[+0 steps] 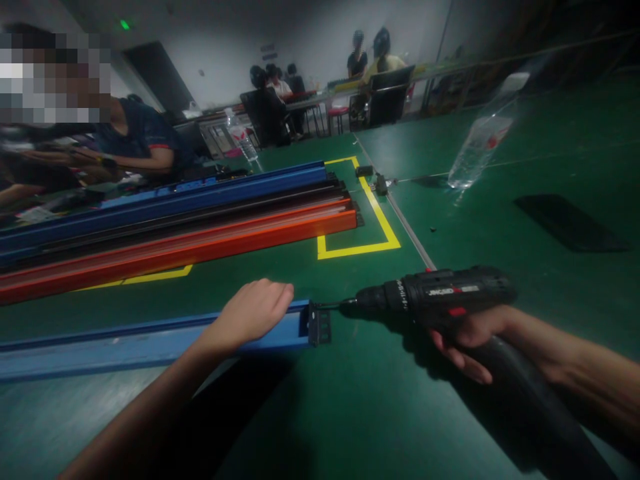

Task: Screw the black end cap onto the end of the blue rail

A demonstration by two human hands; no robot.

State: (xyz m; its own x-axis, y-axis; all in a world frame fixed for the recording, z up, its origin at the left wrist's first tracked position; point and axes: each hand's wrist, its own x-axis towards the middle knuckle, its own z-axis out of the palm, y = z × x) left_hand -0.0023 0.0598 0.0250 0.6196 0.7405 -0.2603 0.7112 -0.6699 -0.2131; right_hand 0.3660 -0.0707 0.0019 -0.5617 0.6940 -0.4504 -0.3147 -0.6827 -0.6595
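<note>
A long blue channel rail (150,343) lies on the green table, with a black end cap (319,325) at its right end. My left hand (257,310) is closed over the rail near that end, gripping it. In my right hand (473,340) is a black cordless drill (430,293), held by its handle. The drill points left, and its thin bit meets the upper part of the end cap. Whether a screw sits at the tip is too small to tell.
Behind lie orange (280,230), black and blue rails (260,183) beside yellow tape (357,253). Small black parts (381,185), a water bottle (483,143) and a dark flat object (570,223) are at the right. A co-worker (135,137) sits at the far left.
</note>
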